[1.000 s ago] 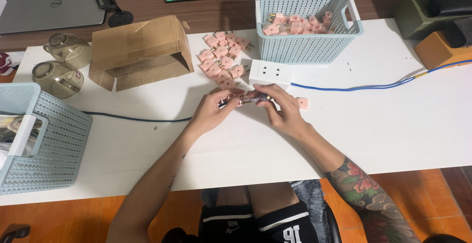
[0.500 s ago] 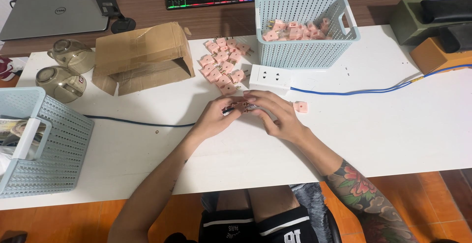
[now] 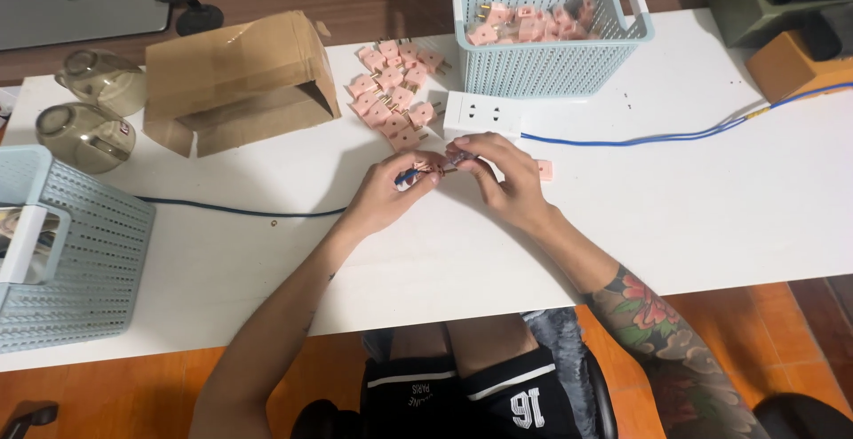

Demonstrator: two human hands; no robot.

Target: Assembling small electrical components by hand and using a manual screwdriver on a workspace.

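My left hand (image 3: 388,192) and my right hand (image 3: 499,177) meet over the middle of the white table (image 3: 675,217). Between their fingertips they pinch a small pink plug part (image 3: 427,170), with a thin dark tool-like piece beside it. Both hands rest low on the tabletop. A loose pink plug (image 3: 544,170) lies just right of my right hand. A pile of pink plugs (image 3: 393,103) sits just beyond my hands, next to a white power strip (image 3: 484,115).
A light blue basket (image 3: 546,43) holding more pink plugs stands at the back. An open cardboard box (image 3: 235,83) lies back left, with two glass jars (image 3: 89,110) beside it. Another blue basket (image 3: 67,252) is at the left edge. A blue cable (image 3: 675,134) runs right.
The hands stay together on the small part, fingers shifting slightly. The view has tilted so the table items sit a little lower in frame.
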